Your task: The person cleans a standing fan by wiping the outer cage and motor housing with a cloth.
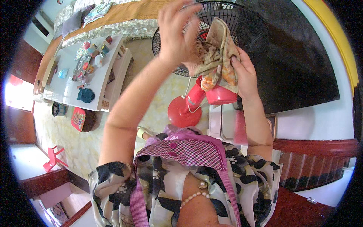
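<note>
A stained, patterned cloth [219,55] hangs bunched in my right hand [247,72], the thumb pressed on its right edge. My left hand [178,35] is raised beside the cloth, blurred, its fingers apart and nothing visible in them. Behind both hands stands an electric pedestal fan with a round black wire grille [163,45]. Its red motor housing [221,97] shows below the cloth, and a red neck runs down to the round red base [184,112] on the floor. Hands and cloth hide part of the grille and the fan's centre.
Left of the fan is a white coffee table [97,76] bearing jars, cups and a dark teal cloth item. A red-topped stool [78,119] and a bin [58,109] stand beside it. A large black screen [295,71] rises at right, near a white cabinet [215,119].
</note>
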The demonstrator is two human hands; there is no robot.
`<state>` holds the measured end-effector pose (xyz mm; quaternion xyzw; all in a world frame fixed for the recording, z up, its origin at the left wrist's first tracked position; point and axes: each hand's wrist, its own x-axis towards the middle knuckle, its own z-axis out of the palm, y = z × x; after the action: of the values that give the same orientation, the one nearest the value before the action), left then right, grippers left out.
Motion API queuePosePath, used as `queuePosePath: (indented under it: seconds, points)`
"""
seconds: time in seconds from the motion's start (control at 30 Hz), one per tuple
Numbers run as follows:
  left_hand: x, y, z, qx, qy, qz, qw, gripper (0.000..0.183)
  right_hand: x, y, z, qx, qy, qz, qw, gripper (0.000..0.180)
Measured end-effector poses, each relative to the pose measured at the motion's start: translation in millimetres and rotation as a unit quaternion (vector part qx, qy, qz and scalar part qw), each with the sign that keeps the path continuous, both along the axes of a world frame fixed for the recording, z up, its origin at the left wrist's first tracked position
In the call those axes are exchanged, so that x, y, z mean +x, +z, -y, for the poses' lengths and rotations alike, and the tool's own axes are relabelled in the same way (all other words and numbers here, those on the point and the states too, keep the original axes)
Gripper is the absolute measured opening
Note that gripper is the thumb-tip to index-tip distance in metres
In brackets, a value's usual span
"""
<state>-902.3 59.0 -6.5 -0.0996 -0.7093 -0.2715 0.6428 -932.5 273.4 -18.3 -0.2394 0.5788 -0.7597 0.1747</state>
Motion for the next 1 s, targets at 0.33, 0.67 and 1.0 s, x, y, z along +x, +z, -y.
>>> queuePosePath:
  seconds: [0.33,0.67,1.0]
  points:
    - [131,-123,-71,0.235,-0.302,0.437,0.814,0.057,34,-2,-41,0.271,0.116,-0.320,0.900,0.051]
    - [63,-125,-35,0.106,-0.014,0.469,0.877,0.042,30,-14,-22,0.450,0.008,-0.616,0.647,0.046]
    - [21,-193,-37,0.172,-0.127,0.556,0.804,0.023,45,-26,-25,0.439,0.001,-0.620,0.650,0.038]
